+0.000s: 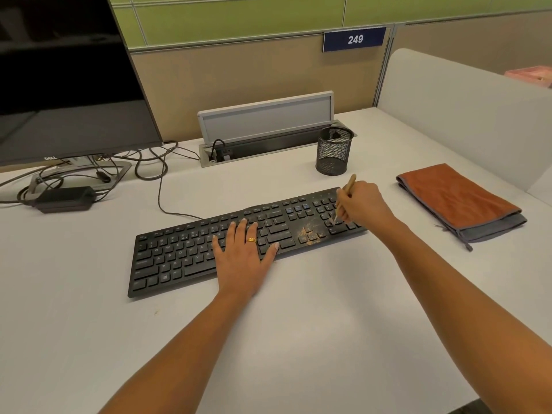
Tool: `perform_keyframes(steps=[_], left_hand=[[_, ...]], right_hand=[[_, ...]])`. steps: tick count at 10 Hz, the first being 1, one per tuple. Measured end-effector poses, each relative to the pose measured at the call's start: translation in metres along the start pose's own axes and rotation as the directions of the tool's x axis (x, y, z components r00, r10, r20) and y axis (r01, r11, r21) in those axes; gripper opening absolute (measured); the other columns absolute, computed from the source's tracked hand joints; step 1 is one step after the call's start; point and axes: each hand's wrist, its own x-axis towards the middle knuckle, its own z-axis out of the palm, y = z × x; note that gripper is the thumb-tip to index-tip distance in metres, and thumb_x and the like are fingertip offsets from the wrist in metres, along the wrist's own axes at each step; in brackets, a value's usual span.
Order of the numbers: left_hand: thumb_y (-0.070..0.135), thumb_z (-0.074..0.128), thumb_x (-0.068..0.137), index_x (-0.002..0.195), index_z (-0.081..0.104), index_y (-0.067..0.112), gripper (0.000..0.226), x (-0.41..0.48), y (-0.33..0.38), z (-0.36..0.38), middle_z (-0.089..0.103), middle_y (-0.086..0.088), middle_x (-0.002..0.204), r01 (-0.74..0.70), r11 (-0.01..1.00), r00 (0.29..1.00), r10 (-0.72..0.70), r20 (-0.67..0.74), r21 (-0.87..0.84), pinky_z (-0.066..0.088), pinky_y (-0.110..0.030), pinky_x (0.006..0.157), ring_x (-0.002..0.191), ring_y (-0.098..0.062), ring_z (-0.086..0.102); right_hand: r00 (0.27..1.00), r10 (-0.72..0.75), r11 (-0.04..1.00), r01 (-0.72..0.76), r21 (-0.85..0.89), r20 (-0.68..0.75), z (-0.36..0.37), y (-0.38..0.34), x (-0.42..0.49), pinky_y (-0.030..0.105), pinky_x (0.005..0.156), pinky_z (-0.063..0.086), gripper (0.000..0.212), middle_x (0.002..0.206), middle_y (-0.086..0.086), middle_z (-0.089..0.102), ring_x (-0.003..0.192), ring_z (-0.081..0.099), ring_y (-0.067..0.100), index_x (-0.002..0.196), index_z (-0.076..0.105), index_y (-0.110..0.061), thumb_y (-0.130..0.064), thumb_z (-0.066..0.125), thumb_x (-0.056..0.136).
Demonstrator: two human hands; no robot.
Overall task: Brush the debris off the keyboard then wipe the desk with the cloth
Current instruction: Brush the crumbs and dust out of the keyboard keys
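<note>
Blue sign on the partition is marked "249". "DELL" is read on the lower bezel of the monitor. White letters are seen on the keys of the black keyboard, laid aslant on the desk.

Left hand is laid flat on the middle keys, fingers straight and spread; a gold ring is worn. Right hand is closed round a thin wooden-handled brush, held like a pen, tip set on the number pad. Tan debris is gathered on the keys just left of the tip.

Folded orange cloth is left on the desk, well right of the keyboard.
</note>
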Motion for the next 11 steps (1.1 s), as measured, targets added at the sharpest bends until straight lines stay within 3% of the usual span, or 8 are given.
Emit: perform_keyframes(steps=[1,3,4,5,7,8,9,11], left_hand=[[0.063,0.022,0.094,0.151,0.017,0.022,0.070,0.000,-0.001,0.000,0.012,0.002,0.160,0.001,1.000,1.000,-0.001,-0.006,0.003,0.001,-0.048,0.117,0.148,-0.016,0.002],[0.063,0.022,0.094,0.151,0.018,0.022,0.070,0.000,0.000,0.000,0.013,0.001,0.159,-0.002,1.000,1.000,0.002,-0.010,0.001,0.001,-0.048,0.117,0.148,-0.017,0.002],[0.062,0.023,0.095,0.151,0.019,0.022,0.070,0.000,-0.001,0.000,0.014,0.001,0.159,-0.001,1.000,1.000,0.001,-0.015,-0.001,0.002,-0.049,0.117,0.147,-0.017,0.003],[0.062,0.024,0.094,0.151,0.020,0.022,0.069,0.000,0.000,0.001,0.015,0.001,0.159,-0.004,1.000,1.000,0.004,-0.022,0.001,0.003,-0.050,0.116,0.147,-0.017,0.004],[0.063,0.022,0.094,0.151,0.020,0.022,0.070,0.001,-0.001,0.002,0.015,0.001,0.159,-0.007,1.000,1.000,0.007,-0.024,0.011,0.004,-0.050,0.116,0.147,-0.017,0.004],[0.063,0.022,0.094,0.151,0.020,0.022,0.070,0.000,-0.001,0.002,0.014,0.001,0.159,-0.007,1.000,1.000,0.007,-0.022,0.007,0.004,-0.050,0.116,0.148,-0.017,0.004],[0.063,0.022,0.094,0.151,0.019,0.022,0.070,0.000,-0.001,0.002,0.013,0.001,0.160,-0.007,1.000,1.000,0.007,-0.018,0.007,0.003,-0.049,0.116,0.148,-0.017,0.003],[0.062,0.024,0.094,0.151,0.021,0.021,0.070,0.000,-0.001,0.001,0.016,0.001,0.159,-0.011,1.000,1.000,0.010,-0.028,-0.012,0.003,-0.049,0.116,0.148,-0.017,0.005]], right_hand=[[0.999,0.036,0.999,-0.034,0.041,-0.039,-0.006,0.002,0.005,0.033,0.067,0.057,0.037,0.069,0.013,0.067,0.054,0.062,0.021,0.084,0.066,0.008,-0.016,0.040,0.096],[0.981,0.002,0.995,-0.021,-0.094,-0.193,0.004,0.005,0.001,0.044,0.078,0.053,0.035,0.076,0.021,0.069,0.074,0.066,0.035,0.083,0.066,0.005,-0.019,0.043,0.094],[0.994,-0.018,0.997,0.026,0.076,-0.106,0.018,-0.001,-0.004,0.040,0.069,0.058,0.032,0.071,0.018,0.069,0.059,0.067,0.025,0.080,0.065,0.002,-0.019,0.045,0.094],[0.998,0.017,0.981,-0.006,0.194,-0.054,0.018,-0.003,-0.003,0.017,0.051,0.055,0.034,0.065,0.013,0.067,0.036,0.057,0.005,0.078,0.066,0.002,-0.017,0.044,0.095],[0.966,-0.004,0.995,0.029,0.093,-0.259,0.010,0.000,0.005,0.035,0.070,0.057,0.037,0.076,0.016,0.069,0.059,0.064,0.022,0.085,0.067,0.006,-0.021,0.043,0.097],[0.986,-0.005,0.990,0.028,0.141,-0.165,0.016,-0.002,0.004,0.034,0.066,0.059,0.036,0.074,0.016,0.068,0.052,0.062,0.018,0.087,0.066,0.007,-0.019,0.043,0.097],[0.998,0.007,0.980,0.006,0.200,-0.068,0.022,-0.004,0.006,0.021,0.054,0.056,0.039,0.060,0.006,0.064,0.036,0.056,0.005,0.084,0.067,0.007,-0.020,0.042,0.098],[0.975,-0.009,0.997,0.025,0.071,-0.223,0.023,-0.003,0.012,0.043,0.076,0.055,0.040,0.079,0.020,0.069,0.069,0.066,0.029,0.086,0.066,0.007,-0.021,0.040,0.098]])
